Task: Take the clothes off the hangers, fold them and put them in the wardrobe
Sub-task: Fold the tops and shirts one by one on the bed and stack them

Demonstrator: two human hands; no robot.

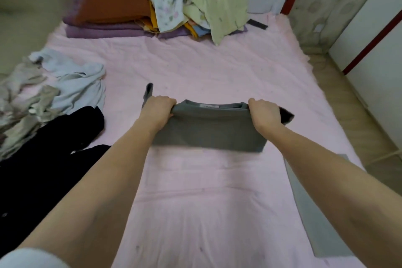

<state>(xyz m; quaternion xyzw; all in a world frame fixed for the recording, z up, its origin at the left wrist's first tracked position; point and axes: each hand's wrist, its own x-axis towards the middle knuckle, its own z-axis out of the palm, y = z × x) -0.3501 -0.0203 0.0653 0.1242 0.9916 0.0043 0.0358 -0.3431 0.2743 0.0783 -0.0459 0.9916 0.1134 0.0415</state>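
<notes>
Two hands, both gripping one grey garment (208, 130) at the middle of the bed (206, 67). Left hand (157, 110): fingers curled over the garment's far left corner. Right hand (264, 113): fingers curled over the far right corner. Garment: folded into a wide band, neckline and one white label facing up at its far edge, near edge lying on the pink sheet; one grey sleeve end sticks out beyond the left hand, one dark end beyond the right hand.

One black garment (43, 154), spread loose at the left edge of the bed, near the left forearm. One heap of pale grey and white clothes (54, 85) just beyond it, number of pieces not countable. One grey folded piece (315, 213) at the right edge of the bed, partly behind the right forearm.

At the head of the bed: one rust-orange pillow (117, 0) on folded purple bedding (104, 29); beside it, touching, one pile of pale yellow and floral cloths (195, 0). One white wardrobe (374, 45) with red trim, along the right wall.
</notes>
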